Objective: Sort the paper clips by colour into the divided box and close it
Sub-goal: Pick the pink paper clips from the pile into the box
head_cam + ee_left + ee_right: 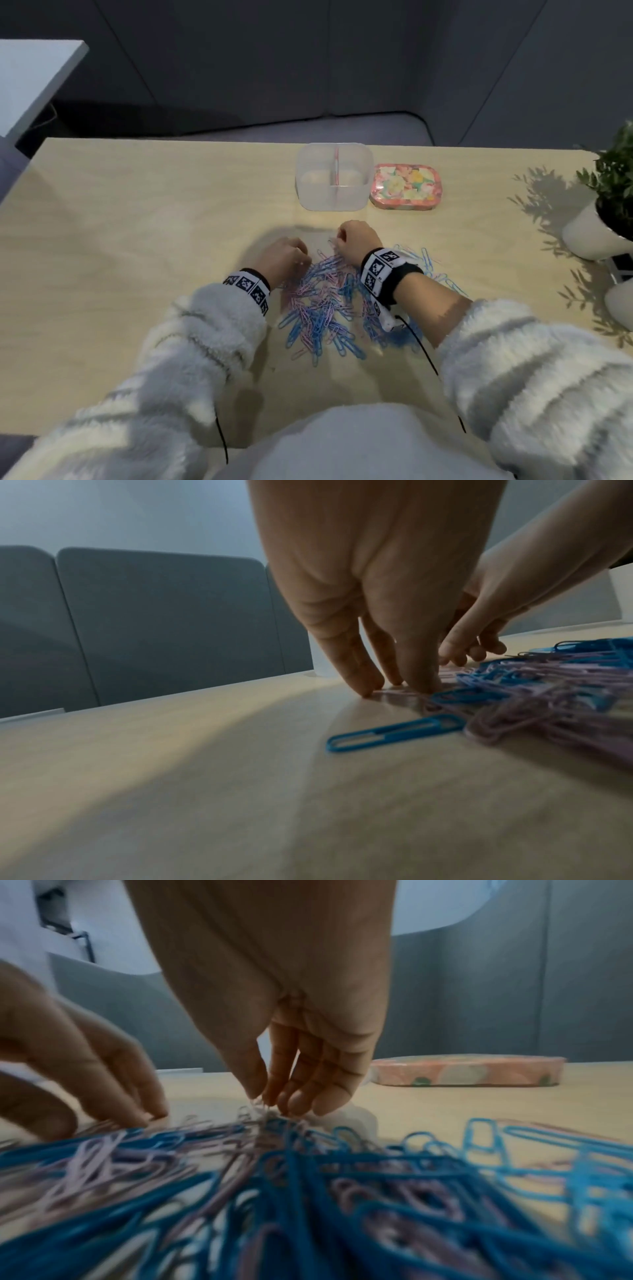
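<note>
A mixed pile of blue and pink paper clips (325, 305) lies on the wooden table in front of me. Beyond it stands the clear divided box (334, 202), open, with its floral lid (406, 186) lying flat to its right. My left hand (394, 688) reaches down at the pile's far left edge, its straight fingertips (365, 689) touching the table and some pink clips. My right hand (270, 1104) hangs over the far side of the pile, its thumb and fingers brought together on a few pink clips (251, 1112). A lone blue clip (394, 733) lies nearest the left wrist.
A potted plant (613, 192) in a white pot stands at the table's right edge. More light blue clips (424, 260) are scattered to the right of my right wrist. A grey sofa back (164, 626) runs behind the table.
</note>
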Demonstrator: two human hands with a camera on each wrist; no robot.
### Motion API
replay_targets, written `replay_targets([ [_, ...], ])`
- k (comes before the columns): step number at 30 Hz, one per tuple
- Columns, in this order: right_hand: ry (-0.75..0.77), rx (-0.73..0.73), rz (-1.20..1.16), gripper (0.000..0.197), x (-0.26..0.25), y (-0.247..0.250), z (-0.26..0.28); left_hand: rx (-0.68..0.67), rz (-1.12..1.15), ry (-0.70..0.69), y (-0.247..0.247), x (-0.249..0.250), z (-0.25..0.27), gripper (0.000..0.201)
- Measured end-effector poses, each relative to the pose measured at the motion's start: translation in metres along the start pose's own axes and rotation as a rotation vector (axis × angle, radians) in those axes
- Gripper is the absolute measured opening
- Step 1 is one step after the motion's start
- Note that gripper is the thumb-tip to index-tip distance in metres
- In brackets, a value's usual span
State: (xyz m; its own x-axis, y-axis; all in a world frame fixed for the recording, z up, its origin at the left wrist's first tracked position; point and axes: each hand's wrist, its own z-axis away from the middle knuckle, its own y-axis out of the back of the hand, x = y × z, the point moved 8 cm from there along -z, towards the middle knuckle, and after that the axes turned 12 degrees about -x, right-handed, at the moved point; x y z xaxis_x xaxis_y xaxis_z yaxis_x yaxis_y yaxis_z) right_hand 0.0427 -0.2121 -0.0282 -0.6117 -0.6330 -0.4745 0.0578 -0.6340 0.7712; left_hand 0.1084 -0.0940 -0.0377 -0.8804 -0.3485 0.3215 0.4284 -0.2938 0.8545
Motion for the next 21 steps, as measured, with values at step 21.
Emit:
replay_targets([
  [21,0.143,-0.055,0.060,0.013,-0.047,0.007,-0.003,0.042,-0.036,0.089,-0.009,-0.006,0.002,0.017],
])
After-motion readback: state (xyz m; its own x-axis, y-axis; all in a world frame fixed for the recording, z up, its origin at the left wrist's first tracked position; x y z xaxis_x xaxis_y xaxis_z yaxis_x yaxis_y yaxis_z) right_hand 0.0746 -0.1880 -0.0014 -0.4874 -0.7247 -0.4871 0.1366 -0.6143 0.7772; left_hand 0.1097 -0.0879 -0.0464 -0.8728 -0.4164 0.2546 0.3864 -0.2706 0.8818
